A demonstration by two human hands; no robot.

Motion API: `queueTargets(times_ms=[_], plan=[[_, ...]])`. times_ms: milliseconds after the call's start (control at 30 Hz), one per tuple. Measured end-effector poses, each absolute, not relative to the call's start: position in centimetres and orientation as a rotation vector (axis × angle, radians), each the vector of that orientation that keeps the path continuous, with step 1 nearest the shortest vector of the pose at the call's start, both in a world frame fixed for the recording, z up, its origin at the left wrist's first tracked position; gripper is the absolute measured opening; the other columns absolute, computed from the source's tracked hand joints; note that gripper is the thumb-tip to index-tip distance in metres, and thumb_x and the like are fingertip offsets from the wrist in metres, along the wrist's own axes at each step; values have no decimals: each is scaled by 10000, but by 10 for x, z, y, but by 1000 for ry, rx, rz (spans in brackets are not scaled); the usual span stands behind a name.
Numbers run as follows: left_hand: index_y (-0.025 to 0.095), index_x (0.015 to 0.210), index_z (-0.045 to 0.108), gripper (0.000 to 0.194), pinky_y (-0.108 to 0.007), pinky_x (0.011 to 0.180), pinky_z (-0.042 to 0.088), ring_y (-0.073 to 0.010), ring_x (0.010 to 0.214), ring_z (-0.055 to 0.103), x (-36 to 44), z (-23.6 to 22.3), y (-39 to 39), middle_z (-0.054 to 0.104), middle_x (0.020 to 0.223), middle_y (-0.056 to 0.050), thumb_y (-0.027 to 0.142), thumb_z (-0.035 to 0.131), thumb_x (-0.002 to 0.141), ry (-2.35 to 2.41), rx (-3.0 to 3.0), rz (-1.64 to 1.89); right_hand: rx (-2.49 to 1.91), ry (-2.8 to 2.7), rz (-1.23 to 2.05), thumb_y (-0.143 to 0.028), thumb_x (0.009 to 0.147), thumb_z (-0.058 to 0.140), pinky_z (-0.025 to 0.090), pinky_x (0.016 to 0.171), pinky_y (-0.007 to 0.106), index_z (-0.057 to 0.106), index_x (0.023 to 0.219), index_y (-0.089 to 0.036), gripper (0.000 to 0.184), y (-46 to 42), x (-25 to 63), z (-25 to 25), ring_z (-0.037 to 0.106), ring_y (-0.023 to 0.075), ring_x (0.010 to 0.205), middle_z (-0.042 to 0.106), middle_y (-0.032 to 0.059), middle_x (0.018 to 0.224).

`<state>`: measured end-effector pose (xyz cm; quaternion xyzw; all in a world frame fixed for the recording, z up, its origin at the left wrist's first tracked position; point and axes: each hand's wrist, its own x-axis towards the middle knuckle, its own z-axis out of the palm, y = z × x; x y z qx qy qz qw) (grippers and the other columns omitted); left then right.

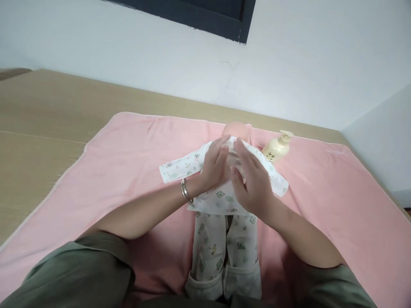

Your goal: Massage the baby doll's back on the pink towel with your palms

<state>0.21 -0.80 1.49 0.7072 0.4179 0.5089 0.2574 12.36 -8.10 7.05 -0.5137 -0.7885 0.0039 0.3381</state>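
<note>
Two bare hands are held above a baby doll (220, 205), which is laid face-unseen on one pink blanket (138, 147), its round head (236, 128) pointed toward the wall (298, 72). The left hand (215, 164) and right hand (253, 182) are loosely cupped, palms turned toward each other, with nothing seen to be gripped; whether the doll is touched cannot be told. For this step to be done well, both palms are best kept level and relaxed, the fingers moved evenly, and the metal bracelet (186, 191) held clear of the cloth. Counted in view are one doll, one printed shirt (221, 196) with two outspread sleeves, one pair of matching trousers (210, 244) with two legs, and one cream pump bottle (277, 148), stood beside the doll's shoulder on the right. Whether one bangle or two is worn on the left wrist cannot be made out.
</note>
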Motion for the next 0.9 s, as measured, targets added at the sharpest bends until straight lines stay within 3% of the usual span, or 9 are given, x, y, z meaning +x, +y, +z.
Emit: queueTargets(times_ms=[100, 167, 333, 433, 533, 733, 800, 900], plan=[[179, 1220, 597, 353, -449, 1090, 485, -215, 1211, 596, -5, -7, 12, 660, 1270, -95, 284, 349, 993, 1280, 1916, 1424, -1393, -2096, 97, -172, 961, 311, 455, 1160, 464, 490, 1439, -129, 512, -75, 116, 41, 466, 230, 1412, 562, 121, 1450], [180, 1179, 618, 346, -441, 1053, 506, -212, 1152, 622, -7, -17, 16, 685, 1212, -92, 265, 348, 981, 1287, 1950, 1380, -1415, -2150, 104, -159, 947, 325, 408, 1196, 464, 562, 1370, -79, 491, -66, 114, 27, 476, 238, 1406, 581, 149, 1424], [176, 1168, 621, 357, -426, 1053, 505, -202, 1148, 623, -7, -20, 11, 687, 1206, -90, 194, 348, 938, 1288, 1968, 1358, -1471, -2232, 156, -239, 982, 329, 211, 1279, 486, 496, 1436, -98, 504, -38, 130, 21, 363, 219, 1479, 477, 114, 1522], [176, 1164, 625, 364, -441, 1069, 492, -211, 1164, 615, -7, -19, 10, 686, 1210, -92, 170, 366, 907, 1290, 1984, 1347, -1712, -2103, 221, -360, 988, 363, 232, 1262, 511, 370, 1497, -12, 616, -28, 141, 23, 277, 285, 1514, 351, 190, 1585], [170, 1154, 629, 357, -445, 1069, 493, -221, 1165, 615, -7, -19, 11, 685, 1208, -99, 188, 390, 890, 1291, 1987, 1340, -1818, -2046, 175, -371, 998, 335, 257, 1245, 539, 329, 1495, 54, 654, -37, 138, 22, 274, 334, 1508, 331, 254, 1576], [190, 1156, 619, 363, -458, 1080, 478, -229, 1174, 600, -8, -19, 11, 676, 1226, -90, 202, 405, 864, 1278, 2006, 1306, -1496, -2297, 76, -199, 961, 312, 200, 1277, 485, 489, 1439, -72, 525, -56, 126, 21, 285, 256, 1513, 426, 128, 1559], [188, 1163, 615, 362, -456, 1093, 465, -229, 1184, 587, -8, -19, 11, 662, 1233, -96, 212, 401, 872, 1270, 2028, 1301, -1523, -2282, 141, -236, 968, 323, 200, 1274, 489, 479, 1452, -109, 523, -45, 133, 22, 285, 241, 1513, 411, 97, 1572], [181, 1170, 617, 351, -454, 1078, 467, -238, 1188, 556, -8, -21, 11, 609, 1233, -114, 233, 420, 884, 1300, 2050, 1311, -1693, -2155, 228, -355, 984, 354, 231, 1253, 525, 395, 1495, -67, 588, -28, 143, 23, 270, 282, 1517, 344, 154, 1598]])
